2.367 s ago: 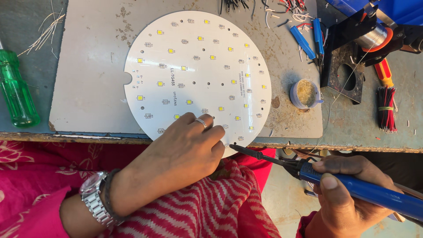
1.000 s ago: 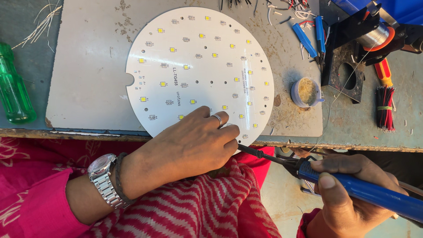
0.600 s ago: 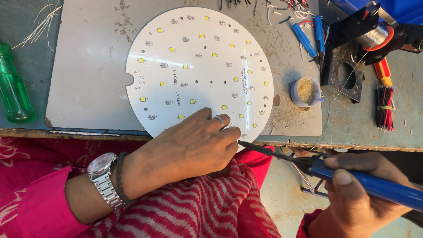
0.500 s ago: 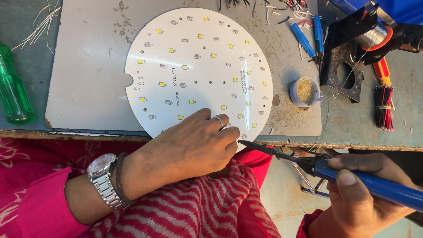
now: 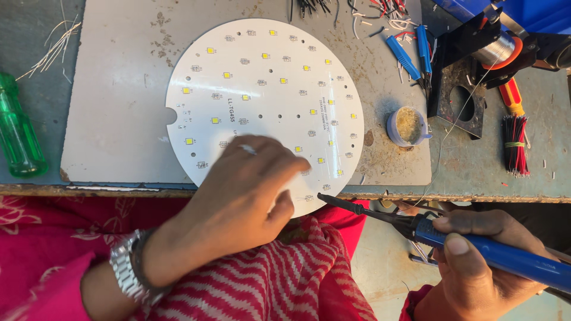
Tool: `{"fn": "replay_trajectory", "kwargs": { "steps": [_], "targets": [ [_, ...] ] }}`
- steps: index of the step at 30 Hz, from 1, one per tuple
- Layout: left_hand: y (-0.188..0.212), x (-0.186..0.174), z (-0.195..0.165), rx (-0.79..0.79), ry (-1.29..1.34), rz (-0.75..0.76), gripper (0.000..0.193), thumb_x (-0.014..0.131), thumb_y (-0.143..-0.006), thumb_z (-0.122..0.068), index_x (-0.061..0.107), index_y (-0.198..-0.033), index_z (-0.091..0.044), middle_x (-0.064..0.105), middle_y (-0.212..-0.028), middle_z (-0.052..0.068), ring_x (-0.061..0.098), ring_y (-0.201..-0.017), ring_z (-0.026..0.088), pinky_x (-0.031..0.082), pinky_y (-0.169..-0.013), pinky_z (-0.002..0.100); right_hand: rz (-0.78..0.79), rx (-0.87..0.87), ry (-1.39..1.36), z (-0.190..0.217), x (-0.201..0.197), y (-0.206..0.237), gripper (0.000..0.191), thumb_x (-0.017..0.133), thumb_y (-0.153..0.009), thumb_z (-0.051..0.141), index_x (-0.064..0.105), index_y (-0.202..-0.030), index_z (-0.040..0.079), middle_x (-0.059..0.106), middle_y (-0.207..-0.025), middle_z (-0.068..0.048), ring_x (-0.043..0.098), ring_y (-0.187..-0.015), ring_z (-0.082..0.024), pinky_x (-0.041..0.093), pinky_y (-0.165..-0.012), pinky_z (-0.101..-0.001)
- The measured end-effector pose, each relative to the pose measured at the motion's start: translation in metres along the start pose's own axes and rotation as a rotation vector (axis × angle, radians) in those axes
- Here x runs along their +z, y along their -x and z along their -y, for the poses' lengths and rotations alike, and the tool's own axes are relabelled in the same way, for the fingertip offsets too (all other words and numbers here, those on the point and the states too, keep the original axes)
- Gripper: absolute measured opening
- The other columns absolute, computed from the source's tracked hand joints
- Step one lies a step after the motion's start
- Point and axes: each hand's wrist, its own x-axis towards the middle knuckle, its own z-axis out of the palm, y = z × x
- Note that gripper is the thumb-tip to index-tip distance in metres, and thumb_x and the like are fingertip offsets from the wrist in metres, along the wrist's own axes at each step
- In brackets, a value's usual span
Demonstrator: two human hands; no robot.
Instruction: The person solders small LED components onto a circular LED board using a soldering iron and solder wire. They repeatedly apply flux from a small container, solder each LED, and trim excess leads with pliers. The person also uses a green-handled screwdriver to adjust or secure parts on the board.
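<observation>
Head camera looks down at a round white LED board (image 5: pixel 264 101) with many small yellow squares on it. It lies on a grey mat (image 5: pixel 119 101) on the workbench (image 5: pixel 499 166), and its near side sticks out past the front edge. The left hand (image 5: pixel 244 190) rests flat on that near side, fingers close together and a bit blurry (a ring shows on one finger). A silver watch (image 5: pixel 128 270) sits on that wrist. The right hand (image 5: pixel 476 261) is off the front edge, fingers wrapped tight around a soldering iron (image 5: pixel 476 246) with a blue handle. Its dark tip sits just beside the near edge of the board, by the left thumb. A little tub of flux (image 5: pixel 407 126) stands near the right edge of the mat. A green bottle (image 5: pixel 19 134) lies at the left end of the bench.
</observation>
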Motion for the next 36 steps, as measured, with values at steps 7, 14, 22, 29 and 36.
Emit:
{"fn": "replay_trajectory", "kwargs": {
  "steps": [7,14,22,29,36],
  "targets": [
    [0.009,0.026,-0.015,-0.218,-0.085,-0.052,0.076,0.078,-0.072,-0.022,0.046,-0.139,-0.007,0.057,-0.136,0.021,0.032,-0.143,0.051,0.004,-0.112,0.078,-0.001,0.033,0.005,-0.002,0.007,0.004,0.019,0.072,-0.09,0.008,0.066,-0.093,-0.01,0.068,-0.079,-0.018,0.06,-0.051,-0.01,0.05,-0.05,-0.0191],
    [0.001,0.031,-0.014,-0.261,-0.199,-0.006,0.084,0.079,-0.068,-0.022,0.044,-0.142,-0.005,0.055,-0.141,0.019,0.029,-0.142,0.055,-0.001,-0.11,0.079,0.049,0.02,0.058,-0.001,0.009,0.002,0.018,0.071,-0.09,0.009,0.067,-0.093,-0.009,0.069,-0.08,-0.015,0.061,-0.054,-0.009,0.049,-0.055,-0.0182],
    [0.001,0.034,-0.013,-0.299,-0.191,-0.017,0.087,0.081,-0.062,-0.021,0.045,-0.141,-0.005,0.045,-0.148,0.023,0.019,-0.146,0.055,-0.002,-0.111,0.076,0.079,0.06,0.055,-0.001,0.009,-0.004,0.017,0.07,-0.091,0.009,0.068,-0.096,-0.007,0.07,-0.079,-0.015,0.059,-0.051,-0.007,0.047,-0.052,-0.018],
    [0.0,0.034,-0.014,-0.297,-0.205,-0.03,0.086,0.081,-0.062,-0.022,0.047,-0.139,-0.006,0.035,-0.153,0.027,0.009,-0.148,0.056,0.0,-0.11,0.078,0.123,0.028,0.181,0.008,0.011,-0.007,0.02,0.072,-0.088,0.013,0.068,-0.095,-0.005,0.069,-0.078,-0.013,0.06,-0.052,-0.008,0.049,-0.053,-0.0186],
    [0.001,0.034,-0.013,-0.303,-0.214,-0.034,0.084,0.081,-0.062,-0.022,0.048,-0.138,-0.006,0.032,-0.154,0.029,0.006,-0.148,0.056,0.0,-0.111,0.078,0.024,0.036,0.069,0.002,0.009,-0.001,0.02,0.071,-0.09,0.011,0.068,-0.094,-0.008,0.069,-0.078,-0.015,0.059,-0.05,-0.009,0.047,-0.052,-0.0179]
  ]
}}
